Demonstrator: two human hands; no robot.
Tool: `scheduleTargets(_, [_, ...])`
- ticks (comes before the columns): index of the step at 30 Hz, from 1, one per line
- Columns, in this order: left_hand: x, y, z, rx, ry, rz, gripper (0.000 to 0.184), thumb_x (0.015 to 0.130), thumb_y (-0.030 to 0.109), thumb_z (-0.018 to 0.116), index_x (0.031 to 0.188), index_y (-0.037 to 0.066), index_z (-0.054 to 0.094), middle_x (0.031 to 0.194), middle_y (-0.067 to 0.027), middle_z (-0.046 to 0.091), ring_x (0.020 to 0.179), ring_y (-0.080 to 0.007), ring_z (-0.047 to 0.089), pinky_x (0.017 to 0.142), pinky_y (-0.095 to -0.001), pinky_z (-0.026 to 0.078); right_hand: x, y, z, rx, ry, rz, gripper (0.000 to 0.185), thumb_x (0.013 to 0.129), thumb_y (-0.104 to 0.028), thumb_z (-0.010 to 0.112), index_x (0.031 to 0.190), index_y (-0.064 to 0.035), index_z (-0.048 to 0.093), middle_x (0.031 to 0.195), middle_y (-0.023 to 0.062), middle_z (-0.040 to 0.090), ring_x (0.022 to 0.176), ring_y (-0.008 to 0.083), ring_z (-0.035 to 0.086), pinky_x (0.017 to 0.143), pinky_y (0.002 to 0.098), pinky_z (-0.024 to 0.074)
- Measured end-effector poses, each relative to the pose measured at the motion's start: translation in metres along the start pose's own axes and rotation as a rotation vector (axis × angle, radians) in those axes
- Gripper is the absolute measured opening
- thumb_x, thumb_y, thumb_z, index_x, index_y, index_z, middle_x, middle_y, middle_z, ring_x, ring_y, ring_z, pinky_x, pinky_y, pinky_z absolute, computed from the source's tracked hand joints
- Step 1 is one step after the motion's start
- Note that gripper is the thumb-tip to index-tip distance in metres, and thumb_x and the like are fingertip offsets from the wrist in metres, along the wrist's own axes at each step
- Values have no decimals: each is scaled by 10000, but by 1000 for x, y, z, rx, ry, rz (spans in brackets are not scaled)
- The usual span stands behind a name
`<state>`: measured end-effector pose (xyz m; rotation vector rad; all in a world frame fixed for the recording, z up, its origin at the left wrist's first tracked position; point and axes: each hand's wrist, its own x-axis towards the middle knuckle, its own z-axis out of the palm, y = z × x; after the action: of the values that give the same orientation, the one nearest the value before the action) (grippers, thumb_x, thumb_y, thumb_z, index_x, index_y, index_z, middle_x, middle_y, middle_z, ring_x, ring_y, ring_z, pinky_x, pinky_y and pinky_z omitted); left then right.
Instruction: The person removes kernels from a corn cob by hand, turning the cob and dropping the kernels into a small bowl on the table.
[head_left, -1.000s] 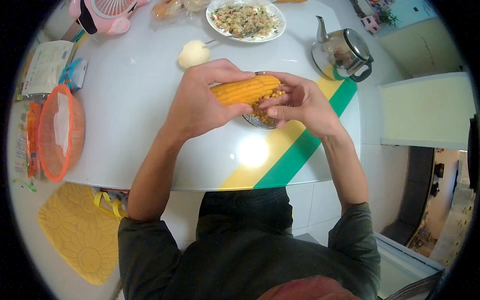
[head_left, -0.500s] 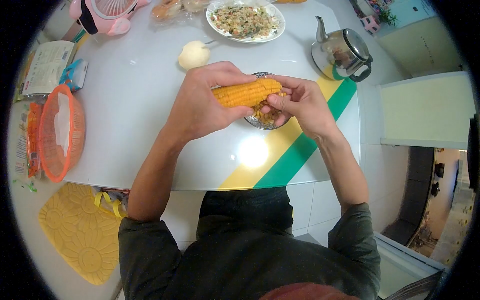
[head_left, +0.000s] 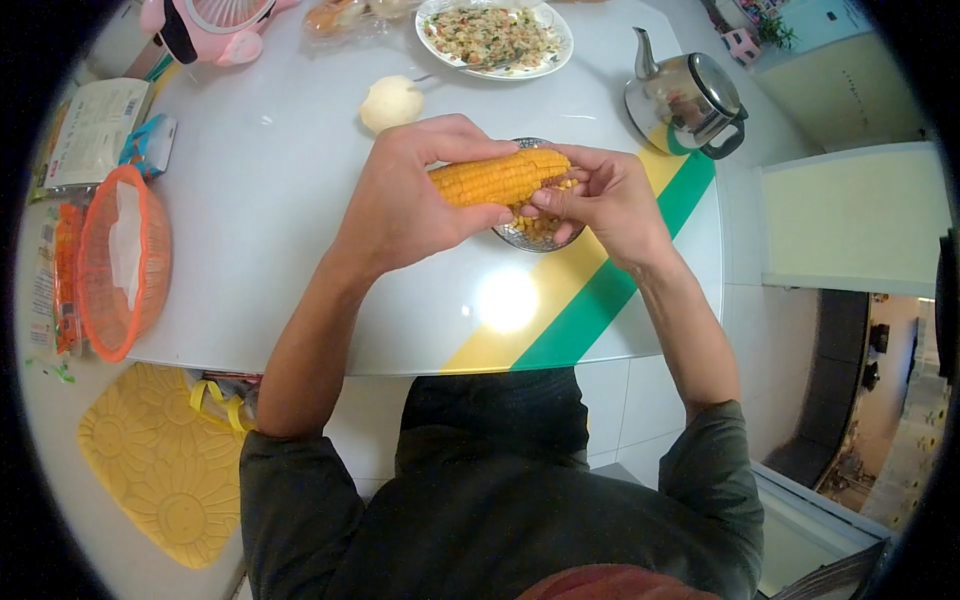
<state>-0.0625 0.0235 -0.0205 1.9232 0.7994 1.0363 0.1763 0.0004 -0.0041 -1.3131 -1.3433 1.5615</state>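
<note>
A yellow ear of corn lies almost level in my hands, its right end partly stripped of kernels. My left hand is wrapped round its left part, thumb below and fingers above. At the stripped end, my right hand grips with thumb and fingers against the kernels. Directly beneath is a patterned metal bowl, holding loose corn kernels; the hands and the ear hide part of it.
Beyond my left hand sits a pale, round peeled fruit. Farther back is a white plate of fried rice. A steel kettle stands at right, an orange basket at left. A pink fan is at back left.
The ear and both hands have shifted very slightly, with the right fingers still at its stripped end. The whole view has also moved a little.
</note>
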Motion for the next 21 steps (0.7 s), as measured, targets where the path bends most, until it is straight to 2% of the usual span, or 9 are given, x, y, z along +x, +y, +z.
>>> scheduleTargets(4, [-1,-3,0,-2,4,2,519,677,-1,887,1179,-20,757,996,-103,712,930,-186,673,855,-299,538,0,0,-6,-74,-80,-51,488,965,-25,712,1421,72,569,1056,136,760,866,143,751,615,233,603])
scheduleTargets(10, [0,-1,0,18,7,33,522,665,-4,885,1172,-12,761,998,-107,718,916,-193,682,838,-298,544,0,-8,-12,142,-109,77,467,1066,-209,613,1426,82,555,1129,162,729,917,169,747,636,244,622])
scheduleTargets(16, [-1,-3,-1,18,-7,67,520,664,-1,888,1168,-10,763,996,-108,722,905,-192,683,823,-299,547,2,1,-16,95,-92,43,455,1025,-145,679,1402,89,579,1056,171,753,913,184,770,622,232,634])
scheduleTargets(21, [-1,-6,-1,4,-9,60,522,669,14,900,1173,-10,763,987,-105,719,905,-191,677,830,-294,540,0,4,-12,89,-71,3,500,980,-75,719,1420,97,556,1073,191,759,904,189,773,620,234,637])
